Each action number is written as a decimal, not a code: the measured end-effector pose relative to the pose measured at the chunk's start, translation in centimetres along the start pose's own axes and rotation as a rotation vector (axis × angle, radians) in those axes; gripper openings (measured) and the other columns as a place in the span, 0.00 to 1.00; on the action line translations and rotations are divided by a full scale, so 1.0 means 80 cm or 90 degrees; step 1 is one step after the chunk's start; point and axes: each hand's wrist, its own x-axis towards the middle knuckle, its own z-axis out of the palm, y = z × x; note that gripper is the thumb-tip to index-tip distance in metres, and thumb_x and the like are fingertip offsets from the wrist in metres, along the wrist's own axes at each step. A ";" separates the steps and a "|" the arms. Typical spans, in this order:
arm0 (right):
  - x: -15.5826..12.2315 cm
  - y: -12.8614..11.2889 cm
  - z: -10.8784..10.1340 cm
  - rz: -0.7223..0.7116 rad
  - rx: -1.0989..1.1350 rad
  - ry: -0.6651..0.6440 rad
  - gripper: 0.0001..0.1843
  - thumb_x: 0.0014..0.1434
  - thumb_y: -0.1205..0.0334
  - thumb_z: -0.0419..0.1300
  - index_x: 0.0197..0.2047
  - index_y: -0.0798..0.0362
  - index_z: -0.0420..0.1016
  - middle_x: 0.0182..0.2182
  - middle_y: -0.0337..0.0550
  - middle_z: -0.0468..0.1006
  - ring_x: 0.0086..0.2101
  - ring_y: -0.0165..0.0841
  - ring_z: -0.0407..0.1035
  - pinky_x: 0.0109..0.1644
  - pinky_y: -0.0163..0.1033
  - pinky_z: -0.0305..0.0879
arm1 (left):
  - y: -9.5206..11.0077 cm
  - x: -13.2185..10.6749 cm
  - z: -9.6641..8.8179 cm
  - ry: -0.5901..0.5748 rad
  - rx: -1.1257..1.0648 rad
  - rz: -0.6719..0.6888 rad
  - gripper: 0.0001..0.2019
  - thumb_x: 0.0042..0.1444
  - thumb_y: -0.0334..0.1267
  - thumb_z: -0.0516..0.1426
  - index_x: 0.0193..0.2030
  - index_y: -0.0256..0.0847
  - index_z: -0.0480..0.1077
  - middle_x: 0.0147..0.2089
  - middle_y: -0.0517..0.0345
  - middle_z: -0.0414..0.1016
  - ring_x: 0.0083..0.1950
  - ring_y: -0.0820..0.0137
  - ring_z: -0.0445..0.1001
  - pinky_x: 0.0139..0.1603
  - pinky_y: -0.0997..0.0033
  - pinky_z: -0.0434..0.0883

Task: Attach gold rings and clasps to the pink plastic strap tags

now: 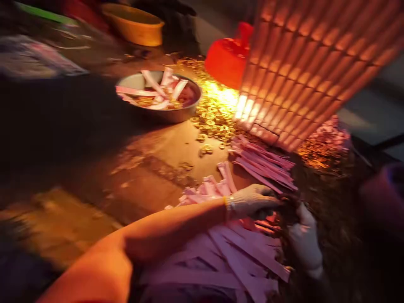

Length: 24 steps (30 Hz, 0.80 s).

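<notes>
My left hand (254,201), in a pale glove with a yellow band at the wrist, reaches across from the lower left. My right hand (305,237), gloved too, is close by on the right. Their fingers are bent toward each other around a dark, blurred spot, and whatever is between them cannot be made out. Beneath and beside them lies a loose pile of pale pink flat strips (227,256). A row of similar strips (261,164) is laid side by side just beyond my fingers.
Small golden rings (214,115) are spread under bright light beside a red object (225,61). A metal bowl (179,114) holds strips and rings. A ribbed panel (303,71) leans at right. Farther back stands a yellow tub (139,31); cardboard (50,223) lies left.
</notes>
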 end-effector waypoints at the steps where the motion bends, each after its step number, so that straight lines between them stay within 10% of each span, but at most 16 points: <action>1: -0.006 0.006 -0.021 0.007 -0.016 0.026 0.15 0.70 0.61 0.53 0.58 0.50 0.70 0.51 0.47 0.76 0.47 0.38 0.73 0.53 0.47 0.72 | 0.002 0.003 -0.004 0.007 -0.019 -0.018 0.20 0.52 0.56 0.64 0.30 0.40 0.66 0.19 0.68 0.63 0.16 0.80 0.56 0.15 0.79 0.52; 10: 0.004 0.013 -0.058 -0.201 -0.190 -0.098 0.28 0.50 0.72 0.54 0.56 0.52 0.68 0.46 0.49 0.75 0.46 0.39 0.69 0.53 0.43 0.67 | -0.001 0.008 0.002 -0.016 0.028 -0.054 0.21 0.55 0.54 0.59 0.24 0.41 0.59 0.17 0.68 0.57 0.15 0.81 0.50 0.15 0.78 0.47; 19: 0.003 0.009 -0.058 -0.063 -0.426 -0.196 0.15 0.48 0.73 0.56 0.40 0.54 0.74 0.38 0.49 0.77 0.38 0.40 0.69 0.42 0.40 0.62 | -0.006 0.010 0.007 0.112 0.200 -0.047 0.20 0.57 0.56 0.56 0.28 0.41 0.63 0.18 0.67 0.61 0.16 0.79 0.53 0.15 0.80 0.51; 24: 0.002 0.004 -0.056 -0.057 -0.387 -0.245 0.05 0.55 0.64 0.60 0.37 0.51 0.74 0.34 0.43 0.79 0.35 0.36 0.72 0.37 0.37 0.59 | -0.008 0.004 0.010 0.067 0.312 -0.020 0.13 0.56 0.46 0.59 0.29 0.39 0.67 0.23 0.63 0.68 0.20 0.78 0.61 0.19 0.80 0.58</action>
